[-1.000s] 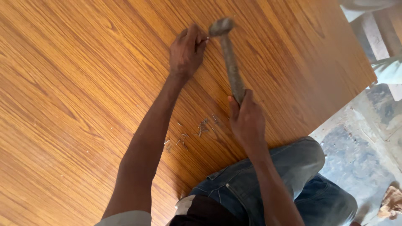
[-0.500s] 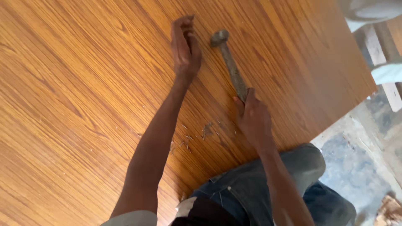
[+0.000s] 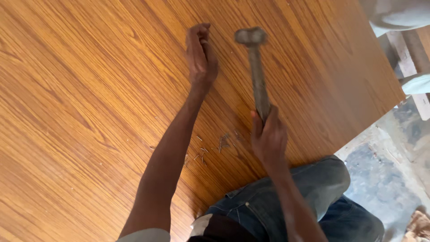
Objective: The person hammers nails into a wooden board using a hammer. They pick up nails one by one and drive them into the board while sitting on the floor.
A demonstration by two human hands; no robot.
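2 bare hands work over a large wood-grain panel (image 3: pixel 89 89) that fills most of the view. Right hand (image 3: pixel 268 136) is closed tight around the lower end of a hammer (image 3: pixel 256 71), handle running away from the body, its grey head (image 3: pixel 251 36) at the far end, slightly blurred and seemingly raised off the panel. Left hand (image 3: pixel 200 54) lies out at arm's length just left of the hammer head, fingers drawn together and pressed toward the surface, apparently steadying something small; whether it pinches a nail cannot be told. Loose small nails (image 3: pixel 210 148) lie scattered on the panel between the 2 forearms, within easy reach. Knees in blue jeans (image 3: pixel 309 192) rest at the panel's near edge, beside a rough concrete floor (image 3: pixel 385 179) to the right.
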